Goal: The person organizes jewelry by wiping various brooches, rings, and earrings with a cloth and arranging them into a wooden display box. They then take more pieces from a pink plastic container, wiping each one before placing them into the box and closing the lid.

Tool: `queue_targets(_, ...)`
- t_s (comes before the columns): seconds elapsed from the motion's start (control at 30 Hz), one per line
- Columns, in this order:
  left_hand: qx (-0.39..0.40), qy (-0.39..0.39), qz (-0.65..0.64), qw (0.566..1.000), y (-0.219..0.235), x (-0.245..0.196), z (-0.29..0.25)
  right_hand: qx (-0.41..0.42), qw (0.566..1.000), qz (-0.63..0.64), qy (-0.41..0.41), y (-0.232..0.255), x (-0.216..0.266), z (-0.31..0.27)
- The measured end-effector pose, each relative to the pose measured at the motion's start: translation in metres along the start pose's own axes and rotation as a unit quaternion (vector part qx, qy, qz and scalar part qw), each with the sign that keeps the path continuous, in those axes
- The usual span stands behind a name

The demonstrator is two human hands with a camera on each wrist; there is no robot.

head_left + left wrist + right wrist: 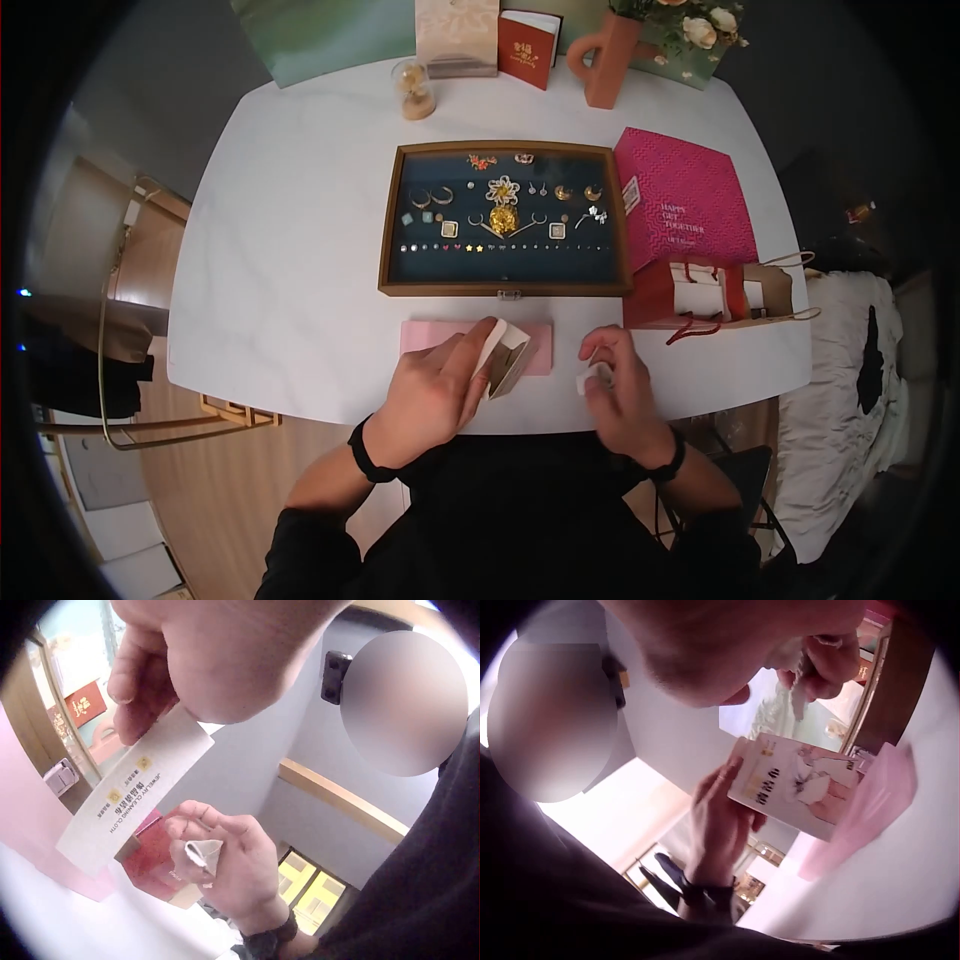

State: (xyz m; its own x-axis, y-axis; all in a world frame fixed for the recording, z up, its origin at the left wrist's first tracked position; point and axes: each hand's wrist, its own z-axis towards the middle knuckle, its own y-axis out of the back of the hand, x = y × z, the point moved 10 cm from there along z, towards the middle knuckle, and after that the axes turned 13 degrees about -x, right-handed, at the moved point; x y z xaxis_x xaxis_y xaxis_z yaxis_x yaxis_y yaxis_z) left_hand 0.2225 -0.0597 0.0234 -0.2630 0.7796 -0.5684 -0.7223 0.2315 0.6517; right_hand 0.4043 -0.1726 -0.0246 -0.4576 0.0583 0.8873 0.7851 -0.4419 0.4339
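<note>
My left hand (430,395) grips a small white carton (506,358) over the front of the table, tilted with its hollow end showing. In the left wrist view the carton's narrow side (135,796) reads "JEWELRY CLEANING CLOTH"; its printed face (795,786) shows in the right wrist view. Apart from it to the right, my right hand (625,390) pinches a small white folded cloth (205,856) between thumb and fingers. Behind the carton lies a flat pink box (541,347), partly hidden by the left hand.
A wood-framed jewelry case (388,225) with earrings and brooches stands behind the pink box. To its right lie a magenta bag (690,195) and a red paper bag (650,295) with cord handles. A vase (604,70), a red booklet (527,50) and a glass dome (413,95) line the back.
</note>
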Motion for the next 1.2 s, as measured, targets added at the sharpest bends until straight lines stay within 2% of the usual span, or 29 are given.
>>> queue_targets(0.07,0.009,-0.02,0.008,1.0,-0.004,-0.004,0.003,-0.016,0.997,0.053,0.061,0.01,0.017,0.01)
queue_targets(0.1,0.012,-0.014,0.003,1.0,-0.006,-0.006,0.006,-0.011,0.996,0.087,0.025,0.01,0.02,0.012)
queue_targets(0.13,0.013,-0.009,-0.002,1.0,-0.008,-0.008,0.008,-0.013,0.996,0.088,0.023,0.011,0.028,0.014)
queue_targets(0.2,0.02,-0.004,-0.009,1.0,-0.015,-0.008,0.01,-0.029,0.985,0.168,0.005,0.013,0.037,0.019)
queue_targets(0.23,0.026,0.004,-0.015,1.0,-0.019,-0.008,0.011,-0.03,0.985,0.168,0.006,0.007,0.041,0.02)
queue_targets(0.3,0.028,0.016,-0.039,0.999,-0.023,-0.011,0.016,-0.071,0.954,0.289,0.032,0.004,0.056,0.025)
queue_targets(0.33,0.031,0.031,-0.065,0.997,-0.025,-0.012,0.018,-0.072,0.954,0.289,0.032,-0.002,0.055,0.029)
queue_targets(0.4,0.04,0.018,-0.08,0.996,-0.031,-0.015,0.016,-0.067,0.946,0.276,0.155,-0.006,0.07,0.032)
queue_targets(0.47,0.045,0.005,-0.096,0.994,-0.034,-0.018,0.015,-0.071,0.956,0.236,0.159,-0.005,0.07,0.037)
queue_targets(0.53,0.06,0.021,-0.126,0.99,-0.036,-0.018,0.014,-0.097,0.953,0.151,0.245,-0.002,0.075,0.033)
queue_targets(0.67,0.1,0.073,-0.149,0.981,-0.04,-0.016,0.014,-0.15,0.955,0.108,0.233,0.007,0.067,0.03)
queue_targets(0.77,0.085,0.112,-0.186,0.972,-0.039,-0.012,0.018,-0.129,0.949,0.051,0.285,0.007,0.064,0.026)
queue_targets(0.83,0.085,0.127,-0.207,0.966,-0.037,-0.012,0.02,-0.113,0.917,-0.056,0.378,0.002,0.08,0.019)
queue_targets(0.87,0.085,0.127,-0.206,0.966,-0.035,-0.012,0.022,-0.113,0.917,-0.056,0.379,0.004,0.082,0.019)
queue_targets(0.97,0.1,0.174,-0.214,0.956,-0.037,-0.004,0.022,-0.071,0.912,-0.081,0.396,0.002,0.087,0.017)
queue_targets(1.07,0.072,0.128,-0.214,0.966,-0.036,-0.008,0.025,-0.024,0.895,-0.106,0.432,-0.002,0.093,0.013)
queue_targets(1.13,0.059,0.071,-0.203,0.975,-0.034,-0.018,0.027,0.084,0.883,-0.14,0.441,-0.021,0.092,0.007)
queue_targets(1.17,0.06,0.072,-0.203,0.975,-0.034,-0.018,0.026,0.084,0.883,-0.139,0.44,-0.021,0.095,0.006)
queue_targets(1.2,0.074,0.044,-0.168,0.982,-0.036,-0.02,0.025,0.119,0.882,-0.157,0.428,-0.026,0.093,0.004)
